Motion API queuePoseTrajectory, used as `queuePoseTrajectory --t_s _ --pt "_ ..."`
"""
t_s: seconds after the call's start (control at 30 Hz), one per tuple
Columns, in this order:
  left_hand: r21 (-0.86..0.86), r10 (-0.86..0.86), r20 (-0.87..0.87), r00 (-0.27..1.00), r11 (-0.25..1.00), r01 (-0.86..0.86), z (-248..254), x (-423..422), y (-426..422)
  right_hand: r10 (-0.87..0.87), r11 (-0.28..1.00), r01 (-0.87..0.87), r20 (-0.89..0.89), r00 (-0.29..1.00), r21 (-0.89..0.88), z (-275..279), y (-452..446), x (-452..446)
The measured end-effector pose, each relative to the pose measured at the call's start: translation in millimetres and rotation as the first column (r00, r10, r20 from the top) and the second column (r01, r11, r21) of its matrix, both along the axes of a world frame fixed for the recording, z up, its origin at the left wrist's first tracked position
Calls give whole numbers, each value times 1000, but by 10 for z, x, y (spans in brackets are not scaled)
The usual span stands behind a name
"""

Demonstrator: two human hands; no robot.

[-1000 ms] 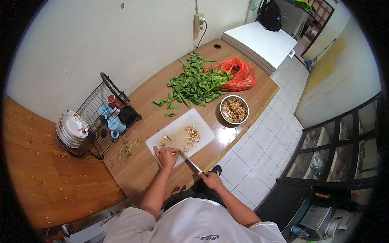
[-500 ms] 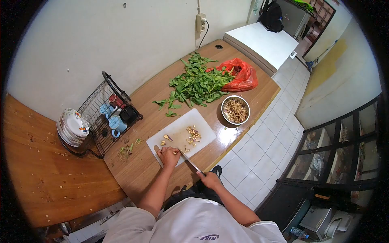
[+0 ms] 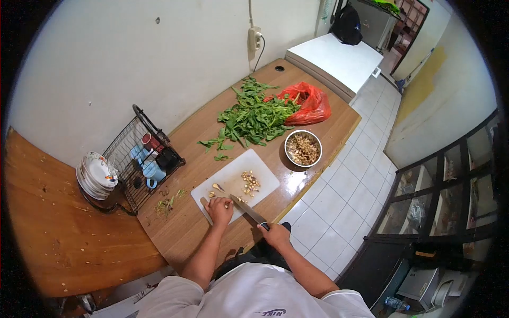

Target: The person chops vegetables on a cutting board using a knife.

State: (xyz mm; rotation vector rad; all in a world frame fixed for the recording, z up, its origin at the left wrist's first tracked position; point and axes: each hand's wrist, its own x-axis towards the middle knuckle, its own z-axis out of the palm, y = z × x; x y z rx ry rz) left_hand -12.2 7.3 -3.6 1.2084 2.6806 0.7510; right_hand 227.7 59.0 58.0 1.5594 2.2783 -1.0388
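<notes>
My right hand [image 3: 276, 235] is wrapped round the black handle of a kitchen knife [image 3: 249, 210]. Its blade slants over the near edge of a white cutting board [image 3: 213, 183], with the tip close to my left fingers. On the board, my left hand [image 3: 219, 210] is closed with its fingertips pinched on a small pale clove [image 3: 226, 204], mostly hidden by the fingers. Chopped pale pieces [image 3: 251, 182] lie in a loose group beyond the blade. A whole clove [image 3: 218, 187] rests beyond my left hand.
Leafy greens [image 3: 254, 120] lie behind the board, beside a red plastic bag [image 3: 310, 103]. A metal bowl [image 3: 288, 153] of chopped brownish pieces stands near the table's right edge. Leftward are a wire rack [image 3: 131, 183] with cups, stacked plates [image 3: 95, 175] and plant scraps [image 3: 168, 203].
The knife blade has turned and now shows more of its flat side. My left hand stays at nearly the same spot on the board. The whole view has shifted slightly.
</notes>
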Motion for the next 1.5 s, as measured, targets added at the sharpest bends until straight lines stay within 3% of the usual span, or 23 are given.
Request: queuePoseTrajectory --t_s 0.13,0.37,0.57,0.83,1.03,1.17,1.27,1.37,1.5 --pt "79 -49 -22 999 996 51 89 60 116 -1 998 -1 21 1000 68 11 -3 94" --pt "76 -170 14 985 983 168 242 77 327 10 996 -12 22 1000 85 32 19 136" --pt "-58 -204 8 979 977 204 329 86 405 -2 995 1 10 1000 95 -9 -12 166" --pt "-57 -46 38 998 997 48 261 -120 414 7 999 -7 18 1000 33 -32 -28 272" --pt "-2 68 65 996 998 -68 162 -185 247 27 958 -31 -17 999 -283 -217 -64 269" --pt "13 80 26 996 997 -80 119 -157 81 16 958 -15 0 1000 -287 -180 24 134" --pt "-16 144 88 986 990 -143 284 -72 -4 30 969 -37 -34 999 -246 -200 146 5" --pt "-33 163 123 979 987 -160 301 -61 -102 -141 942 119 -48 989 -312 -269 339 -95" --pt "-55 162 104 981 986 -157 389 -56 -188 -111 954 77 -101 989 -290 -300 504 -77"
